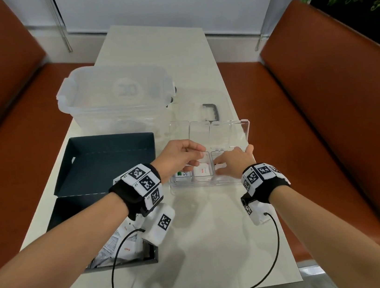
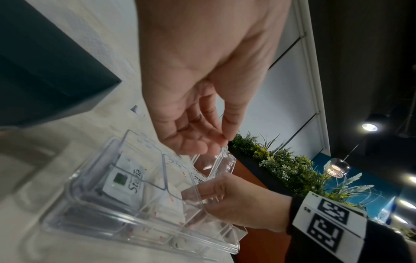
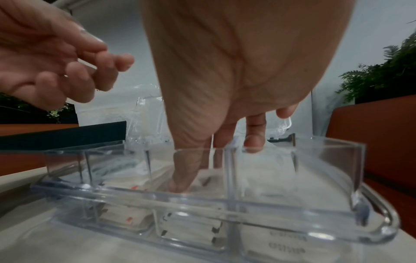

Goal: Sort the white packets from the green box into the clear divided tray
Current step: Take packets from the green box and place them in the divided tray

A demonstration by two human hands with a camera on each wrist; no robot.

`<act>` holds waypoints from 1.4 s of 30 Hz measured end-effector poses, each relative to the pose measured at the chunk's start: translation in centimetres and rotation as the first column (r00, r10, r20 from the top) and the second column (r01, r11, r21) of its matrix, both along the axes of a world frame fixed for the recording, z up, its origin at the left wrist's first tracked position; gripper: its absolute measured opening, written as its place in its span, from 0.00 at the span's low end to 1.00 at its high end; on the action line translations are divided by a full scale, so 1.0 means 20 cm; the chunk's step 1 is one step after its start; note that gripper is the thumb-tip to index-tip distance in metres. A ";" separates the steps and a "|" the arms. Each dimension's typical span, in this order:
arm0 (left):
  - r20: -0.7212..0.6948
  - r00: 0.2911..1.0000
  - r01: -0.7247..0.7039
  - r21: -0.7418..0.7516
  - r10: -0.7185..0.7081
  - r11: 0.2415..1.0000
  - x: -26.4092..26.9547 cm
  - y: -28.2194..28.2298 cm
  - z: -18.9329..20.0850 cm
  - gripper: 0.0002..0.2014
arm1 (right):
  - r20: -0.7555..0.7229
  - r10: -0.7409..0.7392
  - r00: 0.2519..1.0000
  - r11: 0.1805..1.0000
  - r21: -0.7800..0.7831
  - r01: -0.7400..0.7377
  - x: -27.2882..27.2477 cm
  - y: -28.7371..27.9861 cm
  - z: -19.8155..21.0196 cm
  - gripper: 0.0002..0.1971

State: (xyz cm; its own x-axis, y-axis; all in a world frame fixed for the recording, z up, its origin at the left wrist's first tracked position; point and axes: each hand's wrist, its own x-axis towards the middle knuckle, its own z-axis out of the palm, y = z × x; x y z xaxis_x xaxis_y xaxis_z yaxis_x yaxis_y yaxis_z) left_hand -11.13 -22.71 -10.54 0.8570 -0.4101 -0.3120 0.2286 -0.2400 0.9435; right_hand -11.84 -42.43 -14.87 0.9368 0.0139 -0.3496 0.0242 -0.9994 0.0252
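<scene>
Packets already lie flat in the clear divided tray, and that is where both hands are. The right hand has its fingers reaching down into the right part of the tray, with the thumb pressing on a white packet at the bottom; I cannot tell if it is pinching the packet or just pushing it flat. The left hand floats just above the left and middle parts, fingers loosely bent and holding nothing. More white packets wait in the green box, which sits on the near left, under the left arm. So I think the left hand is nearer to the next packet, and it would need to pull back toward the person to reach it.
</scene>
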 end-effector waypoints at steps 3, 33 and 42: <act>0.000 1.000 0.002 0.014 -0.002 1.000 -0.03 0.05 0.02 0.08 | 0.039 -0.018 0.999 0.998 0.061 0.016 -0.02 -0.01 0.07 0.19; -0.160 0.846 0.322 0.914 -0.509 0.248 -0.35 0.85 -0.24 0.40 | -0.144 0.619 0.772 0.766 -0.104 -0.634 -0.34 1.10 -0.11 0.43; -0.164 0.838 0.365 0.877 -0.520 0.312 -0.35 0.74 -0.23 0.35 | 0.034 0.656 0.754 0.754 -0.081 -0.652 -0.35 1.07 -0.15 0.24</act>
